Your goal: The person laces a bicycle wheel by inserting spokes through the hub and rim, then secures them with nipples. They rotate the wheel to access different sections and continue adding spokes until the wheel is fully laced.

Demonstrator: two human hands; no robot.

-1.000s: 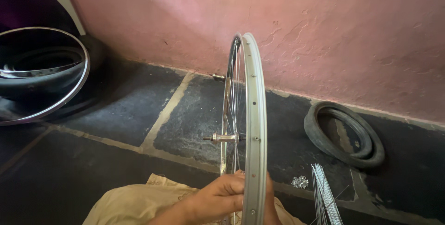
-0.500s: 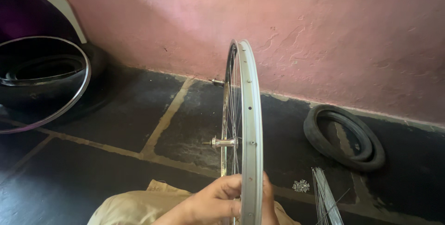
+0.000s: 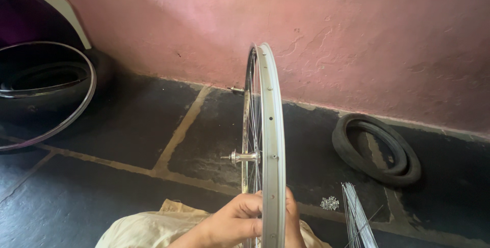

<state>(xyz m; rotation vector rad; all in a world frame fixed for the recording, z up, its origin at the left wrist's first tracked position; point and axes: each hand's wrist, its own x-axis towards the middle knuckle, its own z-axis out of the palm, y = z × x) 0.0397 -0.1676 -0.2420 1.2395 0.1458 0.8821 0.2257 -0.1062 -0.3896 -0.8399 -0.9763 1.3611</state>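
A silver bicycle wheel rim (image 3: 270, 125) with spokes stands upright and edge-on in front of me. Its hub and axle (image 3: 240, 157) stick out to the left. My left hand (image 3: 232, 222) grips the rim's lower part from the left side, fingers curled against the metal. My right hand (image 3: 293, 225) holds the same stretch from the right; only its thumb side shows behind the rim. Both hands sit low at the picture's bottom edge, above my knee in light cloth (image 3: 153, 227).
A bundle of loose spokes (image 3: 357, 217) and a small heap of nipples (image 3: 329, 203) lie on the dark stone floor at the right. A black tyre (image 3: 377, 148) lies by the pink wall. Another rim (image 3: 61, 120) and tyres lean at the left.
The view has shifted a little, so the wheel sits slightly lower and the left rim lower in frame. Both hands stay on the rim's lower part.
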